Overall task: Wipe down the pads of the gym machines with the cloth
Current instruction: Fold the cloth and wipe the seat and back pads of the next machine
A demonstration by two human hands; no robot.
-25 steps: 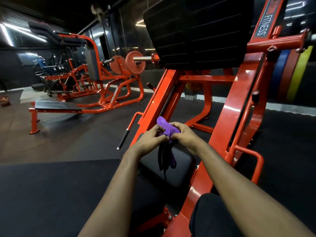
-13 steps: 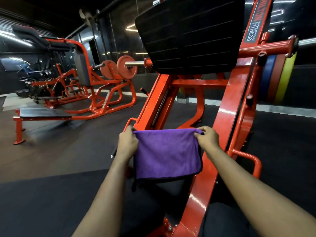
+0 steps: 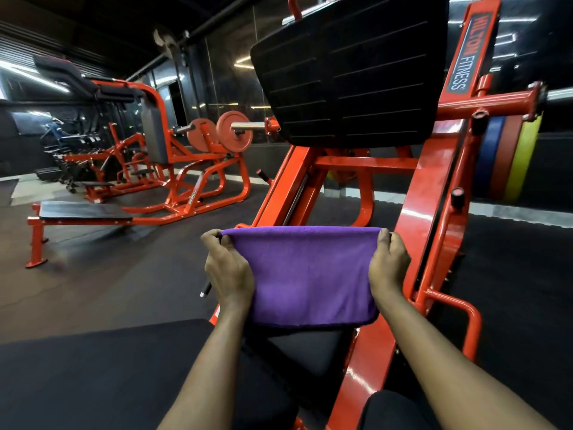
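Fingers (image 3: 214, 240) of the left hand (image 3: 228, 271) and the right hand (image 3: 387, 265) are curled tight over the two top corners of the purple microfibre cloth (image 3: 310, 274), pinching it so it hangs as a flat sheet. A second ago the same cloth was a bunched wad between hands held close together; they have since drawn apart and shaken it open. It hangs just above the small black padded seat (image 3: 310, 352) and does not appear to touch it. The broad black back pad (image 3: 93, 367) lies to the near left of that seat, and the orange steel frame (image 3: 434, 218) rises on its right. Judging by this, the unfolding is done and wiping has not begun; the seat looks like the nearest pad to wipe first.
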